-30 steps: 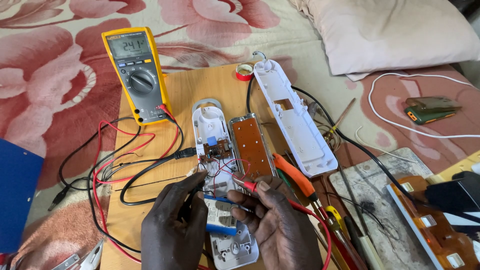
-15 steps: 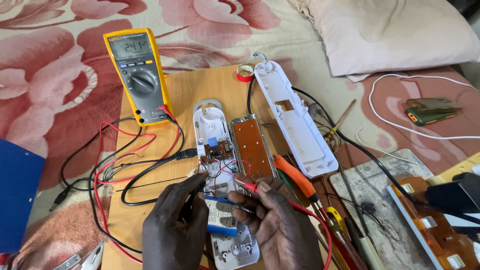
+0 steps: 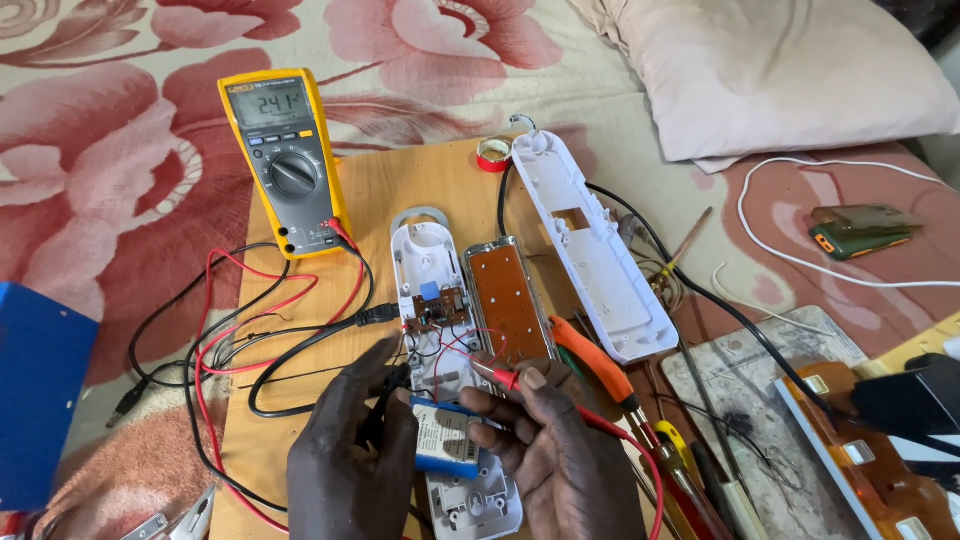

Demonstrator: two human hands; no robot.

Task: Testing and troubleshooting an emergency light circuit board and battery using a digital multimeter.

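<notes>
My left hand [image 3: 350, 455] pinches the black test probe [image 3: 392, 385] against the end of a small blue and white battery [image 3: 445, 440]. My right hand [image 3: 560, 455] holds the red test probe [image 3: 497, 373] at the battery's other corner. The battery lies on an opened white device shell [image 3: 430, 260] with a small circuit board [image 3: 438, 305] and thin red and black wires. Red and black leads run across the wooden board [image 3: 400, 185] to a yellow multimeter [image 3: 287, 160] whose display is lit.
A brown circuit board [image 3: 510, 300] and a long white cover [image 3: 590, 245] lie right of the shell. Orange-handled pliers [image 3: 590, 360], screwdrivers, a red tape roll [image 3: 491, 154], a white cable, a pillow [image 3: 770, 70], a blue box [image 3: 40, 390] and a phone [image 3: 860, 230] surround the board.
</notes>
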